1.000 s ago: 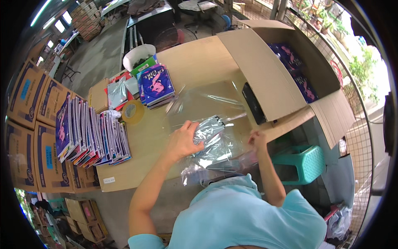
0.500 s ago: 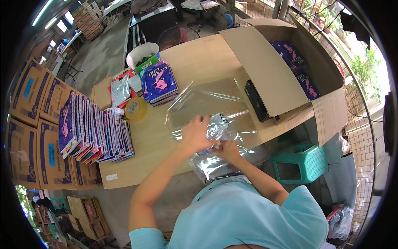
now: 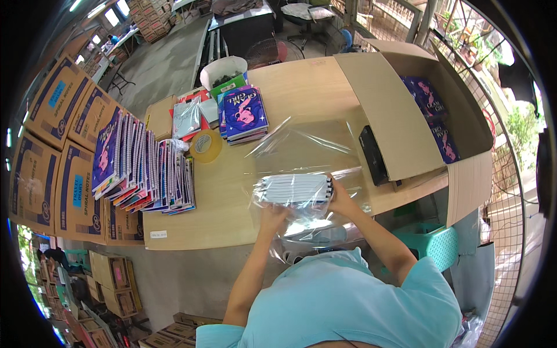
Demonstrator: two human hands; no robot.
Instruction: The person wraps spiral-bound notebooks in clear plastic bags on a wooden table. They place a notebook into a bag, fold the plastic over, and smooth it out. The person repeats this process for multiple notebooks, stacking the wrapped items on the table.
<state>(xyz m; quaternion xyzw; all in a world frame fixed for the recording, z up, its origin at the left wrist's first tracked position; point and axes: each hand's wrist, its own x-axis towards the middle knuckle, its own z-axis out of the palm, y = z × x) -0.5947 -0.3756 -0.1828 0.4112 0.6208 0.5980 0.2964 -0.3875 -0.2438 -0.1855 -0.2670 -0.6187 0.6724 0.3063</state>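
Observation:
A small stack of spiral notebooks (image 3: 295, 189) stands edge-up near the front of the table, covered by clear plastic. My left hand (image 3: 275, 213) grips its near left side, fingers partly hidden by the glossy film. At the right end, by the dark spiral bindings, my right hand (image 3: 341, 198) is closed round the stack. Beyond the stack, a clear plastic sheet (image 3: 307, 142) spreads flat over the tabletop, and more film hangs over the front edge toward my shirt.
Spiral notebooks (image 3: 154, 165) stand in a long row at left, beside stacked cartons (image 3: 75, 185). A roll of tape (image 3: 206, 146) and a purple notebook pile (image 3: 243, 113) lie farther back. An open carton (image 3: 389, 116) with notebooks occupies the right. A green stool (image 3: 435, 246) stands below it.
The wrapped stack has turned so its page edges show wide across. My left hand moved down from on top to its near left side; my right hand moved to the right end.

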